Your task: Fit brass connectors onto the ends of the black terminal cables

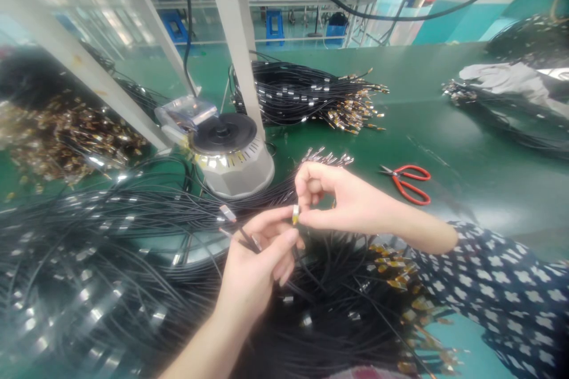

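Note:
My left hand (pixel 262 251) is closed on a thin black cable (pixel 246 237). The silvery end (pixel 228 213) of that cable sticks out past the fingers on the left. My right hand (pixel 326 198) meets it from the right, thumb and forefinger pinched at a small white and yellow connector end (pixel 296 214). This small end sits between the fingertips of both hands; whether it belongs to the same cable I cannot tell. Under and around the hands lies a large heap of black cables (pixel 311 290) with yellow-tipped ends (pixel 391 263).
Beyond my hands stands a grey dispenser (pixel 240 174) with a black round top. Red-handled scissors (pixel 411 183) lie at the right on the green table (pixel 435 136). Further back are a cable bundle (pixel 302 92) and white frame posts (pixel 229 18). More cables lie left and far right.

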The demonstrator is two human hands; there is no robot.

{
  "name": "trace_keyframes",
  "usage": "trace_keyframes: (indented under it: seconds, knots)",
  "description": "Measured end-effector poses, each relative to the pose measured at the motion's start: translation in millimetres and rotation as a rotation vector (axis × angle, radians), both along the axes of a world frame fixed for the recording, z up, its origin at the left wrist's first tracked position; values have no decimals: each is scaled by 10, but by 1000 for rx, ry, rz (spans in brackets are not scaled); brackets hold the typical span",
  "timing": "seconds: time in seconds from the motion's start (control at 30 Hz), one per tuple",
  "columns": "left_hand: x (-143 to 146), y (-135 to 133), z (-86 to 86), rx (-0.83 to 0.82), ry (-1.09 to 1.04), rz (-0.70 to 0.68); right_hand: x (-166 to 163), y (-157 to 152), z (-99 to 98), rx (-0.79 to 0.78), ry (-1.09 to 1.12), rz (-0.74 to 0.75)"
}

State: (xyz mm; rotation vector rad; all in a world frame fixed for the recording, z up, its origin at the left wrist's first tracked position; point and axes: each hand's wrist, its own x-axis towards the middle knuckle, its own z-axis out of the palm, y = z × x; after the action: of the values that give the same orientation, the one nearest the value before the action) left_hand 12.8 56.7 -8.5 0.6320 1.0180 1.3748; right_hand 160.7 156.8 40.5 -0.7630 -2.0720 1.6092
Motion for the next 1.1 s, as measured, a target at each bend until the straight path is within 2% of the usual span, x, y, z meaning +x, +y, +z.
trace_keyframes:
  seconds: [0.27,0.5,0.67,0.8,0.93,1.1]
  knots:
    - [-5,16,4,2,-14,14,-9,-60,20,-24,-25,-43]
    - [-21,28,13,-47,13,87,-15,-90,11,47,-45,-49]
    - [-30,46,8,-67,8,95,3,-70,-119,-54,-55,-176]
    - [-35,54,27,-71,1,108,8,-98,-265,-31,-9,-291]
    - [-43,46,30,-62,-3,98,-29,-195,-328,-104,12,-247]
    - [-57,43,5,-57,-43,48,-83,-259,-314,-198,136,-319]
